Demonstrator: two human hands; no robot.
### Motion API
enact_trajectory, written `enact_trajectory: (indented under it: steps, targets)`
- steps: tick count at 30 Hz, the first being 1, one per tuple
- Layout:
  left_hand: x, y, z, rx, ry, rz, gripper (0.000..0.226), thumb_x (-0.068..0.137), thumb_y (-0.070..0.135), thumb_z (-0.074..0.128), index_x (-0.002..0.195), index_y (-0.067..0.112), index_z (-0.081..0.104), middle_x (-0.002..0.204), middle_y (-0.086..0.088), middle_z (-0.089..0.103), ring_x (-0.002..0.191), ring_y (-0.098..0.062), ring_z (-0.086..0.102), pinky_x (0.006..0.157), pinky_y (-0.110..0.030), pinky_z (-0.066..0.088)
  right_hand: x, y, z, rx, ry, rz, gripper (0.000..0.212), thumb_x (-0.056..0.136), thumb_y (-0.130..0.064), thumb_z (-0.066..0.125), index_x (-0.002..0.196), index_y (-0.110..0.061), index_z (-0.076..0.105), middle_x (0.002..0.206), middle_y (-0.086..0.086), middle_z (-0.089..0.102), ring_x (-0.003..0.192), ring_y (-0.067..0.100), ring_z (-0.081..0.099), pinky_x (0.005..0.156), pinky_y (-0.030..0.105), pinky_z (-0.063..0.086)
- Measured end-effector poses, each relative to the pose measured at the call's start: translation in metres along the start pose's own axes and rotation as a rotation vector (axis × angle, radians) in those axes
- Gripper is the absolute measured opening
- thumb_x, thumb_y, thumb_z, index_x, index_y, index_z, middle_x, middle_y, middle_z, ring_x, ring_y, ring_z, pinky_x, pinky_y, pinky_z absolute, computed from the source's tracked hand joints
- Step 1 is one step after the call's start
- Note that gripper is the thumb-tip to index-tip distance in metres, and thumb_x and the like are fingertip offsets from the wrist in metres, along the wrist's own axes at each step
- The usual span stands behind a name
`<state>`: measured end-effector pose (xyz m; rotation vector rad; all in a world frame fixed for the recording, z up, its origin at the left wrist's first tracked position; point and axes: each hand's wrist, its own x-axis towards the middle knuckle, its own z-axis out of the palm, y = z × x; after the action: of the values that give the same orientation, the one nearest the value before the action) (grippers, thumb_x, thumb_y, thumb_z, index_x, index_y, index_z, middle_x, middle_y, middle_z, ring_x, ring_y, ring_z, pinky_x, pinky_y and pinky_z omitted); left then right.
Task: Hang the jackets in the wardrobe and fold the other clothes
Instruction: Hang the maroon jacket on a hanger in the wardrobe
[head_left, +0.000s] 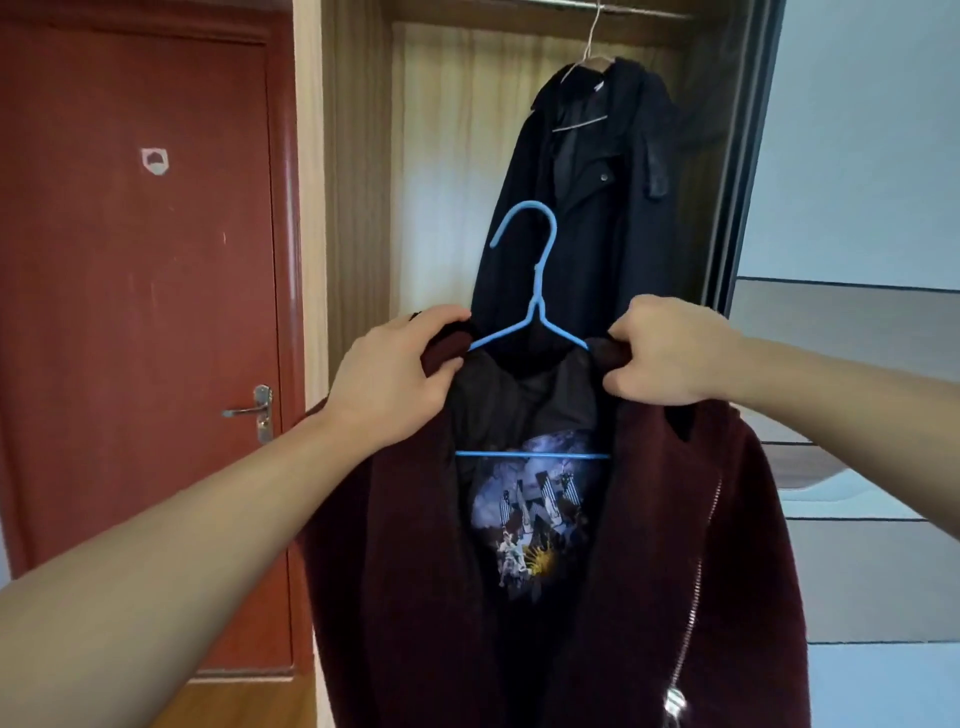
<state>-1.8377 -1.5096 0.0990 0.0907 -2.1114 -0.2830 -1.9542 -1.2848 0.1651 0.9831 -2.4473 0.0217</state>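
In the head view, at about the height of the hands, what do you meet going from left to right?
Red door → door handle → left hand gripping the maroon jacket → blue hanger → right hand gripping the jacket's other shoulder.
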Motion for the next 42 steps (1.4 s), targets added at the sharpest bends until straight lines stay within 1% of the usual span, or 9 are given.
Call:
enact_trajectory:
  steps: [5, 10, 14, 22, 26, 31, 37, 39, 42]
  targets:
    - [0.005, 0.011, 0.006, -0.036, 0.016, 0.027, 0.047, 0.080, 0.037, 0.056, 0.128, 0.035, 0.056, 0.117, 0.004, 0.068, 0.108, -0.023, 0.064, 0.094, -0.042, 0.050, -0.003, 0.006, 0.003, 0.407, -0.246, -0.014, 0.028, 0.082, -0.024, 0.064, 0.108, -0.028, 0.055, 0.088, 0.002, 0.062, 0.074, 0.017, 0.057, 0.071, 0.032, 0.047]
    - [0.005, 0.009, 0.009, -0.027, -0.022, 0.031, 0.047, 0.080, 0.039, 0.056, 0.128, 0.038, 0.053, 0.115, 0.007, 0.067, 0.106, -0.022, 0.064, 0.092, -0.043, 0.051, 0.004, -0.006, 0.007, 0.624, -0.128, -0.018, 0.035, 0.080, -0.043, 0.072, 0.064, -0.016, 0.058, 0.063, -0.001, 0.050, 0.058, 0.013, 0.048, 0.061, 0.026, 0.037]
    - [0.002, 0.007, 0.011, -0.056, -0.066, 0.042, 0.047, 0.080, 0.038, 0.061, 0.127, 0.034, 0.057, 0.120, 0.011, 0.067, 0.111, -0.016, 0.063, 0.096, -0.042, 0.049, 0.015, -0.026, 0.007, 1.089, -0.243, 0.106, 0.033, 0.091, -0.036, 0.065, 0.069, -0.015, 0.051, 0.048, -0.004, 0.036, 0.039, 0.010, 0.030, 0.047, 0.020, 0.030]
    - [0.003, -0.029, 0.000, -0.059, -0.306, 0.060, 0.041, 0.088, 0.035, 0.070, 0.128, 0.029, 0.061, 0.116, 0.024, 0.061, 0.109, -0.003, 0.061, 0.098, -0.020, 0.043, 0.025, -0.037, 0.022, 0.927, -0.366, 0.080, 0.038, 0.094, -0.037, 0.059, 0.068, -0.009, 0.057, 0.046, -0.003, 0.030, 0.040, 0.012, 0.023, 0.042, 0.022, 0.021]
    - [0.003, -0.043, -0.005, 0.018, -0.399, 0.058, 0.039, 0.093, 0.046, 0.057, 0.129, 0.030, 0.059, 0.108, 0.016, 0.070, 0.091, -0.010, 0.067, 0.087, -0.027, 0.050, 0.031, -0.038, 0.020, 0.829, -0.341, 0.029, 0.044, 0.094, -0.038, 0.057, 0.060, -0.012, 0.047, 0.043, -0.004, 0.030, 0.039, 0.013, 0.023, 0.038, 0.021, 0.024]
    - [0.010, -0.040, -0.018, -0.015, -0.436, 0.012, 0.023, 0.099, 0.027, 0.055, 0.121, 0.032, 0.060, 0.088, 0.026, 0.060, 0.071, 0.018, 0.058, 0.061, 0.000, 0.037, 0.043, -0.026, 0.009, 0.828, -0.344, 0.033, 0.048, 0.095, -0.041, 0.057, 0.059, -0.012, 0.045, 0.042, -0.004, 0.029, 0.036, 0.012, 0.020, 0.040, 0.020, 0.019]
    - [0.018, -0.039, -0.016, -0.009, -0.520, 0.022, 0.028, 0.101, 0.022, 0.050, 0.127, 0.017, 0.059, 0.089, 0.014, 0.060, 0.057, 0.024, 0.051, 0.040, 0.001, 0.033, 0.042, -0.010, 0.000, 0.824, -0.358, 0.078, 0.046, 0.095, -0.040, 0.057, 0.060, -0.012, 0.046, 0.047, -0.002, 0.026, 0.039, 0.013, 0.019, 0.042, 0.020, 0.017]
    - [0.020, -0.040, -0.014, -0.052, -0.537, -0.013, 0.025, 0.100, 0.025, 0.053, 0.124, 0.021, 0.061, 0.088, 0.017, 0.060, 0.060, 0.022, 0.054, 0.045, 0.000, 0.038, 0.039, -0.009, -0.003, 0.833, -0.388, 0.105, 0.043, 0.095, -0.040, 0.057, 0.063, -0.012, 0.049, 0.048, -0.002, 0.027, 0.040, 0.012, 0.019, 0.041, 0.020, 0.017]
    - [0.029, -0.041, -0.008, -0.008, -0.515, 0.007, 0.026, 0.092, 0.035, 0.063, 0.116, 0.026, 0.069, 0.097, 0.005, 0.067, 0.093, -0.003, 0.062, 0.085, -0.025, 0.050, 0.038, -0.011, -0.004, 0.888, -0.388, 0.142, 0.033, 0.096, -0.037, 0.057, 0.081, -0.008, 0.061, 0.050, -0.002, 0.029, 0.040, 0.011, 0.020, 0.040, 0.020, 0.017]
